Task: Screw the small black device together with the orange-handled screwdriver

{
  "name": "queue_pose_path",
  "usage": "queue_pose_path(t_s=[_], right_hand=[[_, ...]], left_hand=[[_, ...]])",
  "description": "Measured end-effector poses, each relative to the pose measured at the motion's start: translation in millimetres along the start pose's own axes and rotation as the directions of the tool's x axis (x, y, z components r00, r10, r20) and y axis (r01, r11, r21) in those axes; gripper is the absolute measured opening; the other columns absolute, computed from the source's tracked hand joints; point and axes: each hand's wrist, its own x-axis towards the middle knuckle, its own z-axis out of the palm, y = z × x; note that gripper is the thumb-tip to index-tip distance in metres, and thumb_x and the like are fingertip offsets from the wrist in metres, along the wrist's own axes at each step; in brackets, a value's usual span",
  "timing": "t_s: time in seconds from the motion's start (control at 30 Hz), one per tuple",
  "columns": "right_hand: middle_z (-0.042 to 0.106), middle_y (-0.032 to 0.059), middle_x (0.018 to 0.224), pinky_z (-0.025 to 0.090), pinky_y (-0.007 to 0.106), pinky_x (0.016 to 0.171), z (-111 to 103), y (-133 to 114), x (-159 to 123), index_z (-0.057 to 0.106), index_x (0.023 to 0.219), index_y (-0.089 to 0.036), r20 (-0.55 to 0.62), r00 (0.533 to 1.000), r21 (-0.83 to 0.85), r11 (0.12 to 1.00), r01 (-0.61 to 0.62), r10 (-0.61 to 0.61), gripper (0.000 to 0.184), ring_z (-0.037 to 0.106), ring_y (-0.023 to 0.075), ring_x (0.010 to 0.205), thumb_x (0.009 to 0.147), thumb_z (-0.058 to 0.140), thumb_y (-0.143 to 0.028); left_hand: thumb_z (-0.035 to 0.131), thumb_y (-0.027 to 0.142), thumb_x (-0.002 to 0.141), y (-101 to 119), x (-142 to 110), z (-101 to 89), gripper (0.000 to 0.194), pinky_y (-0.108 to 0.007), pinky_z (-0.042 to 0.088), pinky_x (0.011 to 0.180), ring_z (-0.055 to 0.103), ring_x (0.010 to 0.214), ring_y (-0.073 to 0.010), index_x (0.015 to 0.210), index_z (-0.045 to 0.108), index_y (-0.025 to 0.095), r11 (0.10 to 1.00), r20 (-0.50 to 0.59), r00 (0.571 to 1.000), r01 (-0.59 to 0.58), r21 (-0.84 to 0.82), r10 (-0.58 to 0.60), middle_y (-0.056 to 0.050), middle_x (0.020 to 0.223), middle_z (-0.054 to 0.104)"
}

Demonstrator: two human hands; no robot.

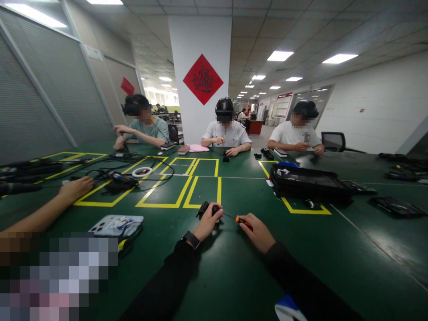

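Head view shows the left grip (207, 224) clenched around a small black device (202, 209), just above the green tabletop (230, 281). One piece of the device sticks out at the left of the fingers, and a rounded piece appears at their right side. The right grip (257, 235) is grasping a screwdriver (239, 220) by its handle; the thin shaft points leftward to the device, but whether its tip touches, I cannot tell. Regarding the look, the device is dark, and its finer details are too small to read. The screwdriver has a handle of orange and black colour. Farther away at the right lies a long black tray (301, 187).
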Motion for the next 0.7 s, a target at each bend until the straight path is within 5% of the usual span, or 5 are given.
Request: queue_pose_path(t_s=[0.47,0.7], right_hand=[[0.059,0.0043,0.095,0.043,0.030,0.076,0.5,-5.8,-3.8,0.056,0.106,-0.023,-0.029,1.000,0.033,0.999,0.000,0.001,0.029,0.056,0.0174,0.083,0.079,0.050,-0.032],[0.061,0.0047,0.086,0.041,0.029,0.075,2.0,-3.3,0.0,0.061,0.095,-0.021,-0.047,0.998,-0.011,0.999,-0.044,0.044,0.031,0.055,0.0174,0.083,0.087,0.034,-0.033]], left_hand=[[0.048,0.039,0.078,0.2,-0.2,-0.2,0.026,-0.027,0.043,0.073,0.056,0.074,-0.0127,0.093,0.049,0.018,0.999,-0.006,1.000,0.017,-0.029,-0.017,-0.001,0.080,0.054],[0.044,0.040,0.080,0.8,-2.6,1.5,0.027,-0.026,0.043,0.070,0.056,0.075,-0.0127,0.095,0.048,0.018,1.000,-0.006,1.000,0.018,-0.004,-0.018,-0.002,0.081,0.054]])
